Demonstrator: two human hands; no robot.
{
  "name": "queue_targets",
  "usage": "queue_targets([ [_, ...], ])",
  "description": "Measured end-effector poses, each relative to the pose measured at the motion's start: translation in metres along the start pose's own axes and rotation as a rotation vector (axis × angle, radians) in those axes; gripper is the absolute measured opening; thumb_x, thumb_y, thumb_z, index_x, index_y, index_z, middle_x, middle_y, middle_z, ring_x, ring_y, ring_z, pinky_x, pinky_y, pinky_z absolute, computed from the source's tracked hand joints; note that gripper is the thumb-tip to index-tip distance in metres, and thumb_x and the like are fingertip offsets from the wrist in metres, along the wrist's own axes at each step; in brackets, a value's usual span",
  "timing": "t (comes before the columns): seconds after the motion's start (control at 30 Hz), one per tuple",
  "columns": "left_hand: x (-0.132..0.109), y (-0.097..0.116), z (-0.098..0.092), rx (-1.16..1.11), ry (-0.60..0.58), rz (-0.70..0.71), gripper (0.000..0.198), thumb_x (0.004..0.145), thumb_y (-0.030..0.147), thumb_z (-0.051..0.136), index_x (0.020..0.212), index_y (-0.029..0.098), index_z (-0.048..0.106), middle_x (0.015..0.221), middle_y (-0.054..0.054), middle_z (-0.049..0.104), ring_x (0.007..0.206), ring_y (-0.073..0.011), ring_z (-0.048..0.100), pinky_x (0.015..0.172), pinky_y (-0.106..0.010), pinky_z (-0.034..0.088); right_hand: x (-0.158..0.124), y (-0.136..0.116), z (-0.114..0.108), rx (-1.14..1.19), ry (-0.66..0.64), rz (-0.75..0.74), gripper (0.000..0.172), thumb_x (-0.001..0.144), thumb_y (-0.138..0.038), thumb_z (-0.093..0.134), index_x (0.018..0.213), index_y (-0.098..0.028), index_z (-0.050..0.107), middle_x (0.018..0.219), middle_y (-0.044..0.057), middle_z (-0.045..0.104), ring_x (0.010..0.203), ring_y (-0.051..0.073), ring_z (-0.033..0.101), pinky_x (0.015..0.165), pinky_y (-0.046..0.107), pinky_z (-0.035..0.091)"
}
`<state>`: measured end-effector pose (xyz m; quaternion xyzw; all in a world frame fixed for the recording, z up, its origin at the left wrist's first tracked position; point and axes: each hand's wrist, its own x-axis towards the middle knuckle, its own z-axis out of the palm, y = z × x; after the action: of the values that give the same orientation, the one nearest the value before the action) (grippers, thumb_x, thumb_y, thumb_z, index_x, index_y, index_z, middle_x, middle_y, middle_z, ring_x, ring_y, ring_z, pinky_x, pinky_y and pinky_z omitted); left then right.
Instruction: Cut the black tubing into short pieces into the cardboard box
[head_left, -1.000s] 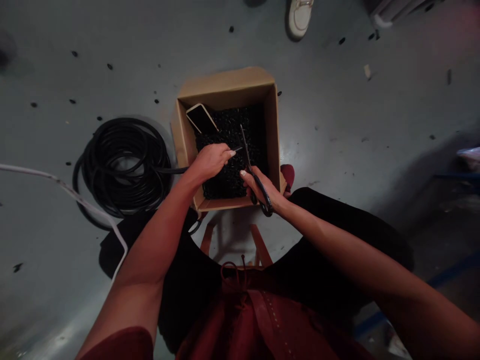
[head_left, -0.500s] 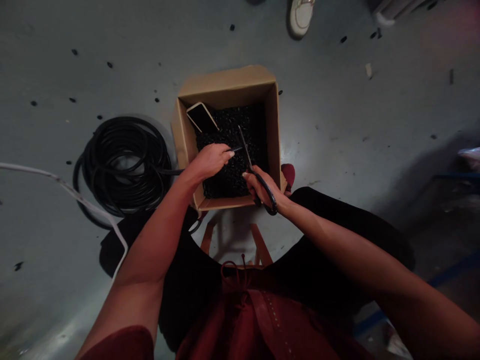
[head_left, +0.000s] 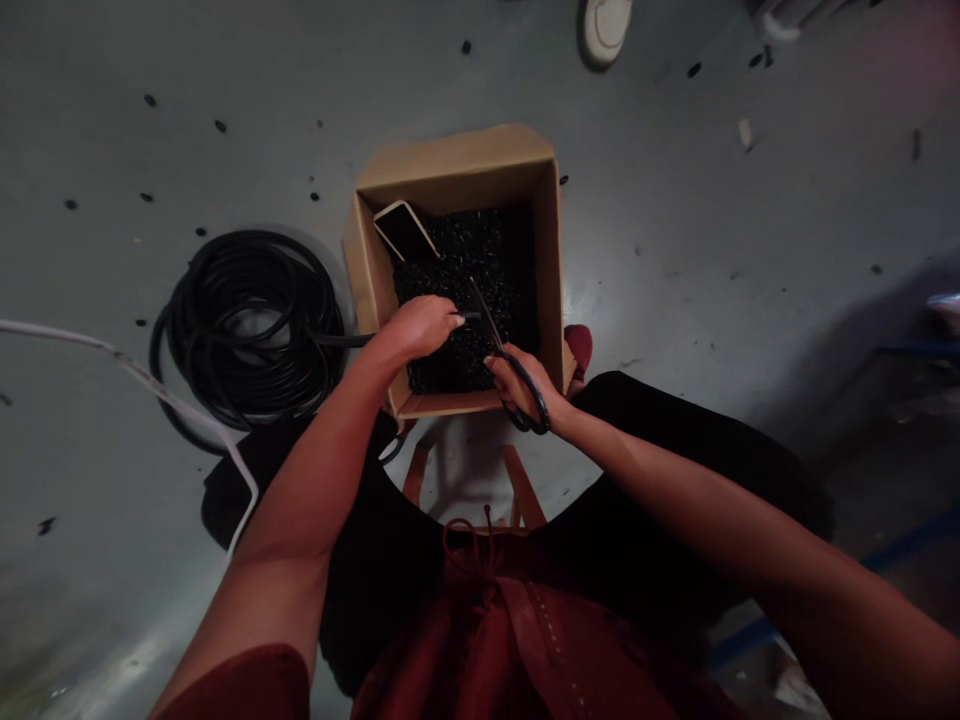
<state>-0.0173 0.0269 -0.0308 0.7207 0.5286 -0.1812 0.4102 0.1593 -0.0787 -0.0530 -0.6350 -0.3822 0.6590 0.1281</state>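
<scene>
The left hand [head_left: 420, 330] is clenched around a black cable [head_left: 337, 340] inside the cardboard box [head_left: 457, 150], above the pile of short black cable pieces [head_left: 480, 250]. The cable's ribbed end [head_left: 470, 315] pokes out just past the fingertips [head_left: 454, 320].

The right hand [head_left: 521, 385] grips the black-handled scissors [head_left: 525, 385], with its fingers curled through the handles near the box's front wall. The blades [head_left: 480, 315] point up into the box and reach the ribbed end right beside the left fingertips. How far the blades are open is too small to tell.

A phone [head_left: 405, 230] lies face up, tilted against the box's left wall. The rest of the cable sits in a coil [head_left: 247, 330] on the floor [head_left: 675, 200] just left of the box, and a white cable [head_left: 112, 350] runs past the coil. A wooden stool leg [head_left: 521, 470] stands just below the box. Beyond the box, a white shoe [head_left: 604, 30] sits well apart on the floor.
</scene>
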Motion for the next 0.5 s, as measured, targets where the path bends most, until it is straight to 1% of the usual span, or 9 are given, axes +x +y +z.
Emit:
queue_targets([
  [0.1,0.001,-0.002,0.003,-0.01,0.0,0.027,0.031,0.089,0.029,0.044,0.085,0.015,0.071,0.079,-0.007,0.068,0.076,-0.019,0.06,0.072,-0.029,0.042,-0.001,0.0,0.002,0.097,0.015,0.063,0.026,0.088,-0.046,0.055,0.084,-0.023,0.044,0.058,-0.007,0.045,0.043,0.009,0.043,0.041,0.021,0.037],
  [0.2,0.0,-0.003,0.001,-0.109,0.087,0.057,0.03,0.088,0.03,0.044,0.083,0.015,0.07,0.078,-0.007,0.067,0.075,-0.0186,0.059,0.072,-0.029,0.042,0.0,-0.006,0.001,0.243,0.007,0.133,0.028,0.089,-0.05,0.055,0.087,-0.023,0.046,0.058,-0.006,0.051,0.041,0.01,0.046,0.038,0.021,0.039],
  [0.3,-0.002,-0.006,-0.003,-0.233,0.155,0.091,0.03,0.09,0.03,0.043,0.084,0.015,0.068,0.079,-0.006,0.066,0.073,-0.0167,0.058,0.07,-0.028,0.043,0.001,-0.014,-0.002,0.354,-0.019,0.203,0.035,0.09,-0.058,0.052,0.094,-0.023,0.049,0.061,-0.004,0.058,0.043,0.011,0.05,0.039,0.022,0.042],
  [0.37,-0.002,-0.007,-0.006,-0.29,0.175,0.098,0.03,0.091,0.028,0.042,0.084,0.014,0.067,0.079,-0.006,0.066,0.071,-0.0158,0.057,0.068,-0.027,0.043,0.0,-0.018,-0.004,0.371,-0.035,0.194,0.039,0.09,-0.061,0.052,0.097,-0.023,0.051,0.063,-0.003,0.06,0.045,0.011,0.052,0.04,0.022,0.043],
  [0.5,-0.003,-0.007,-0.009,-0.319,0.211,0.085,0.028,0.091,0.027,0.041,0.084,0.015,0.066,0.081,-0.006,0.067,0.071,-0.0154,0.057,0.067,-0.027,0.043,0.001,-0.021,-0.005,0.322,-0.018,0.081,0.04,0.088,-0.062,0.055,0.097,-0.023,0.053,0.07,-0.001,0.063,0.054,0.013,0.057,0.046,0.022,0.046],
])
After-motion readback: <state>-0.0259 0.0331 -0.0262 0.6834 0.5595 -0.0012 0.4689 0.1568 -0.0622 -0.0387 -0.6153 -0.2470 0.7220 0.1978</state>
